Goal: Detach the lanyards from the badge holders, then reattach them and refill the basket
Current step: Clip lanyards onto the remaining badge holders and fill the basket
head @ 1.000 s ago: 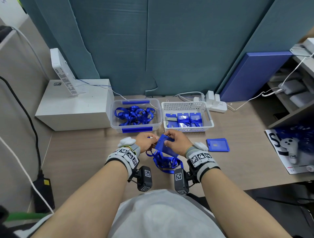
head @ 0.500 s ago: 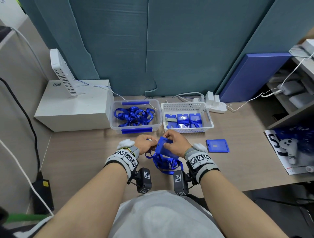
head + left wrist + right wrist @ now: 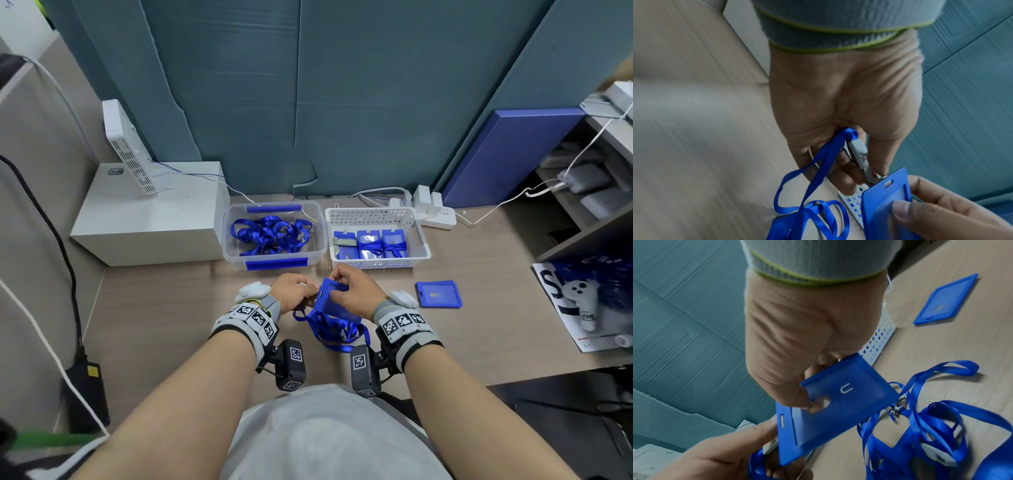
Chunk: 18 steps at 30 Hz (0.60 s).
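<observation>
Both hands work just in front of the body, at the near middle of the bench [image 3: 479, 342]. The right hand [image 3: 356, 291] has thumb and fingers curled round a blue badge holder [image 3: 337, 301], tilting it so that the slot at its top edge faces the other hand. The left hand [image 3: 294, 291] pinches the grey clip end of a blue lanyard [image 3: 818, 164], with the metal tip touching the holder beside that slot; I judge this is so the clip can be worked at the slot, though whether it is going in or coming out I cannot tell. The rest of the ribbon lies slack on the bench at 6 o'clock from the holder, out of the way of the fingers.

A clear tub [image 3: 274, 260] of loose lanyards sits at 11 o'clock from the hands and the white basket [image 3: 376, 263], with three wrapped holders in it, at 1 o'clock, both within easy reach. A bare spare holder [image 3: 438, 294] lies flat at 3 o'clock.

Against the frame a second ago, the badge holder has turned in the right hand's grip, its top edge now swung more towards the left hand, and the two hands sit closer together; the tub, basket and spare holder are unchanged
</observation>
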Each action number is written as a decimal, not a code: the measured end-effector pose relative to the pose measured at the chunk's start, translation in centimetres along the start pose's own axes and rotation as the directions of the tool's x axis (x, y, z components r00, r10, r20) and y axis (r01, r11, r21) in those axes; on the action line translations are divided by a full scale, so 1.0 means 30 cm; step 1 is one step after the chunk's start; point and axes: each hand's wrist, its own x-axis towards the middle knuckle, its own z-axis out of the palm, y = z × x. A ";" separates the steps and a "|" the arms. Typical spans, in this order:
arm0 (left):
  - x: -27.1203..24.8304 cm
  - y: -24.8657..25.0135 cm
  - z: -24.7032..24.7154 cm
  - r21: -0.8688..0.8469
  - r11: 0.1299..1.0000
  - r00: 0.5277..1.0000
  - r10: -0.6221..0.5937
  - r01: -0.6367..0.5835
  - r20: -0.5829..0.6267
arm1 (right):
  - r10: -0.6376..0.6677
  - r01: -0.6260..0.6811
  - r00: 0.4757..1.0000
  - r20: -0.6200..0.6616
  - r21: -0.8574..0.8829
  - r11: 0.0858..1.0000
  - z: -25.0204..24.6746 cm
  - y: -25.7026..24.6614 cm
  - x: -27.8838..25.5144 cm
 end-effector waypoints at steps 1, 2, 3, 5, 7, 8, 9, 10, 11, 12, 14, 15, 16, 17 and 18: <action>-0.001 0.000 -0.001 0.006 1.000 1.000 0.001 -0.001 0.004 | -0.001 0.001 1.000 0.002 -0.003 1.000 0.000 -0.002 -0.001; -0.001 -0.002 -0.002 0.022 1.000 1.000 0.000 0.000 0.010 | -0.002 0.002 1.000 0.002 -0.003 1.000 0.000 -0.004 0.000; -0.001 -0.003 -0.003 0.036 0.999 1.000 0.001 -0.001 0.013 | -0.003 0.003 1.000 0.002 -0.002 1.000 0.001 -0.005 0.002; -0.001 -0.007 -0.006 0.042 0.999 1.000 0.000 -0.001 0.010 | -0.002 0.002 1.000 0.003 -0.003 1.000 0.003 -0.005 0.004; -0.001 -0.011 -0.007 0.041 0.999 1.000 0.003 -0.003 0.007 | -0.002 0.002 1.000 0.002 -0.011 1.000 0.005 -0.003 0.004; -0.004 -0.010 -0.006 0.040 0.999 1.000 0.005 -0.005 0.009 | 0.000 0.000 1.000 0.001 -0.013 1.000 0.007 -0.001 0.004; -0.007 -0.010 -0.005 0.036 0.999 1.000 0.007 -0.007 0.010 | -0.001 0.001 1.000 0.001 -0.015 1.000 0.008 0.000 0.003; -0.011 -0.007 -0.003 0.034 0.999 1.000 0.005 -0.006 0.009 | -0.002 0.002 1.000 -0.001 -0.019 1.000 0.009 -0.001 0.001; -0.013 -0.006 -0.002 0.026 1.000 1.000 0.002 -0.002 0.007 | -0.001 0.001 1.000 -0.003 -0.023 1.000 0.009 -0.001 0.001; -0.015 -0.004 -0.001 0.016 1.000 1.000 -0.006 0.006 0.008 | 0.003 -0.003 1.000 -0.006 -0.029 1.000 0.009 0.002 0.002; -0.023 0.002 0.002 -0.014 1.000 1.000 -0.025 0.025 0.019 | 0.011 -0.012 1.000 -0.012 -0.054 0.998 0.010 0.008 0.003; -0.027 0.006 0.004 -0.028 0.999 0.999 -0.032 0.033 0.024 | 0.012 -0.013 1.000 -0.015 -0.068 0.998 0.010 0.011 0.002; -0.030 0.008 0.003 -0.033 0.999 0.999 -0.035 0.036 0.029 | 0.015 -0.016 1.000 -0.019 -0.080 0.997 0.011 0.013 0.001; -0.031 0.007 0.003 -0.030 0.999 0.999 -0.031 0.032 0.035 | 0.016 -0.018 1.000 -0.020 -0.087 0.996 0.011 0.015 -0.001; -0.031 0.005 0.002 -0.018 1.000 0.999 -0.016 0.017 0.042 | 0.017 -0.019 1.000 -0.017 -0.094 0.995 0.012 0.016 -0.001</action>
